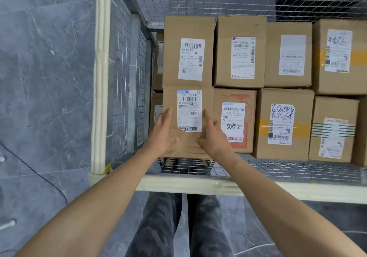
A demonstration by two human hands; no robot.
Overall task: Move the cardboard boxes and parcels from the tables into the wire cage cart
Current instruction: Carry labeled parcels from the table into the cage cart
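I look down into the wire cage cart (198, 185), which holds several cardboard boxes with white shipping labels. At the near left lies a brown box (188, 147) with a label reading 530-05 040. My left hand (163, 132) rests flat on the box's left part, fingers straight. On the box's right part lies my right hand (212, 135), fingers extended, thumb spread. Behind this box sits another brown box (188, 28). To its right is a box with red print (235, 98).
More labelled boxes (284, 98) fill the cart in two rows to the right. The cart's wire mesh wall (127, 78) and cream-padded post (102, 78) stand to the left. Grey marble floor (43, 78) lies outside. My legs (178, 227) are below the cart's front rail.
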